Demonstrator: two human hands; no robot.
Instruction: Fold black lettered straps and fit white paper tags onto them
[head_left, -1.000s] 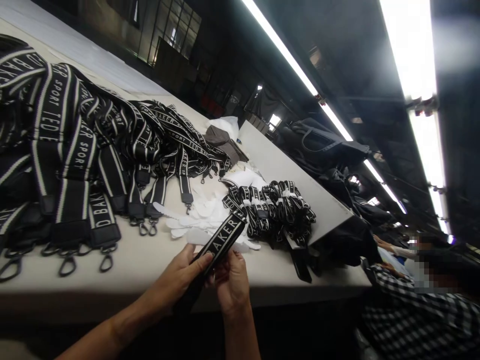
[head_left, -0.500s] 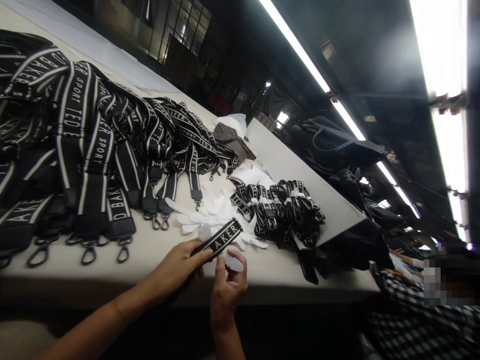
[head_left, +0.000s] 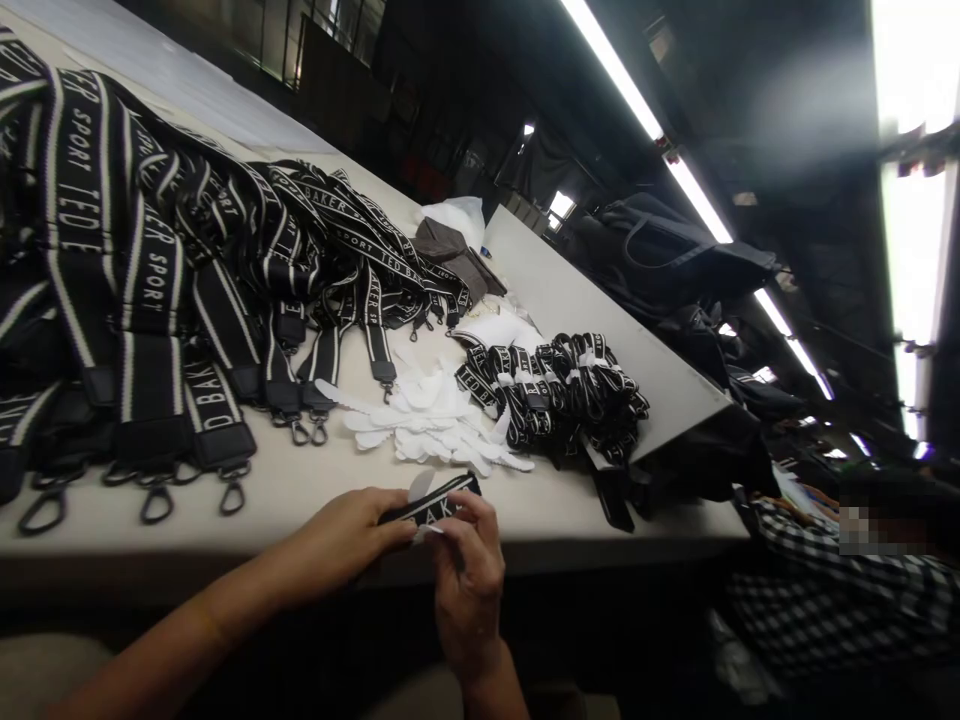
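My left hand [head_left: 360,535] is closed on a folded black webbing strap [head_left: 442,503] with white lettering, held just above the table's front edge. A white strip [head_left: 421,486] stands up behind the strap, and its other end shows as a thin edge in front. My right hand [head_left: 469,575] pinches that front end with bent fingers close against the strap; the fingers partly hide both. Beyond my hands lies a loose heap of white strips [head_left: 427,420] with rounded ends.
Long lettered straps [head_left: 150,270] with metal snap hooks [head_left: 232,492] pile up at left. Bundled straps [head_left: 536,390] with white bands lie right of the strips. Brown fabric [head_left: 457,255] sits farther back. Black bags [head_left: 660,250] are heaped at right, near a person in a checked shirt [head_left: 817,610].
My right hand has moved up against the strap, bringing the white strip's end close to its front. The strap sits lower and flatter. The view has shifted slightly.
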